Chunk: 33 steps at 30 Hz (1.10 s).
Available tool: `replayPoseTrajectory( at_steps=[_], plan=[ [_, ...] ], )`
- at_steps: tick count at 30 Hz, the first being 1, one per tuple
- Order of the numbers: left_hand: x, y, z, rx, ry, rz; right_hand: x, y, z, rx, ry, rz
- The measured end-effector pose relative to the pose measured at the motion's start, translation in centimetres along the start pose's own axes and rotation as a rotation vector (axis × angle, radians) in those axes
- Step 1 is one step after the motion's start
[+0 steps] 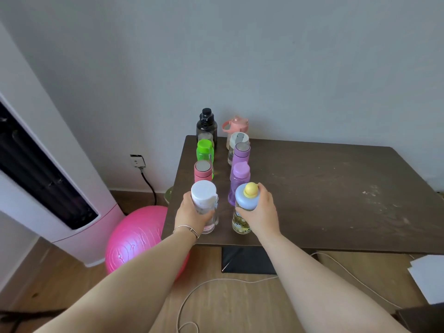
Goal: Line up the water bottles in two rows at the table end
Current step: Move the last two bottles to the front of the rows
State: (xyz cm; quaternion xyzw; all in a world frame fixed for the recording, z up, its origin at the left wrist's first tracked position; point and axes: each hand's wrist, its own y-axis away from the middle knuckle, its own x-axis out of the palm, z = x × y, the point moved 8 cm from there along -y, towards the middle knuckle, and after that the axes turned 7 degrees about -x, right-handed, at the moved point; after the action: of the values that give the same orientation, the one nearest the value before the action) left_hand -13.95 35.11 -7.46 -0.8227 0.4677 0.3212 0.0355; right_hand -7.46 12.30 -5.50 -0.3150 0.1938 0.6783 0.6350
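Observation:
Two rows of bottles run along the left end of the brown table [324, 188]. In the left row stand a black bottle [206, 123], a green-capped bottle [205, 150] and a pink bottle [203, 170]. My left hand [192, 215] grips a clear bottle with a white cap [203, 194] at the near end of this row. The right row has a pink-lidded jug [236, 123], a white-capped bottle [237, 140] and two purple bottles [241, 152] [239, 181]. My right hand [260, 212] holds a blue-lidded bottle with a yellow knob [246, 198]. Both held bottles stand upright near the table's front edge.
A pink exercise ball [137, 239] lies on the wooden floor left of the table, beside a white tower appliance [48, 188]. A white cable [216, 282] snakes across the floor below. White papers [427, 275] lie at the lower right. The wall stands behind the table.

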Motion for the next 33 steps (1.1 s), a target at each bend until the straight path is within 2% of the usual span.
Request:
replayPoseTrajectory(
  at_steps=[15, 33],
  plan=[
    [1.2, -2.1, 1.0, -0.031, 0.020, 0.023, 2.6, -0.6, -1.4, 0.004, -0.011, 0.006],
    [2.3, -1.8, 0.4, 0.035, -0.015, 0.031, 2.7, 0.1, -1.7, -0.046, 0.061, 0.080]
  ],
)
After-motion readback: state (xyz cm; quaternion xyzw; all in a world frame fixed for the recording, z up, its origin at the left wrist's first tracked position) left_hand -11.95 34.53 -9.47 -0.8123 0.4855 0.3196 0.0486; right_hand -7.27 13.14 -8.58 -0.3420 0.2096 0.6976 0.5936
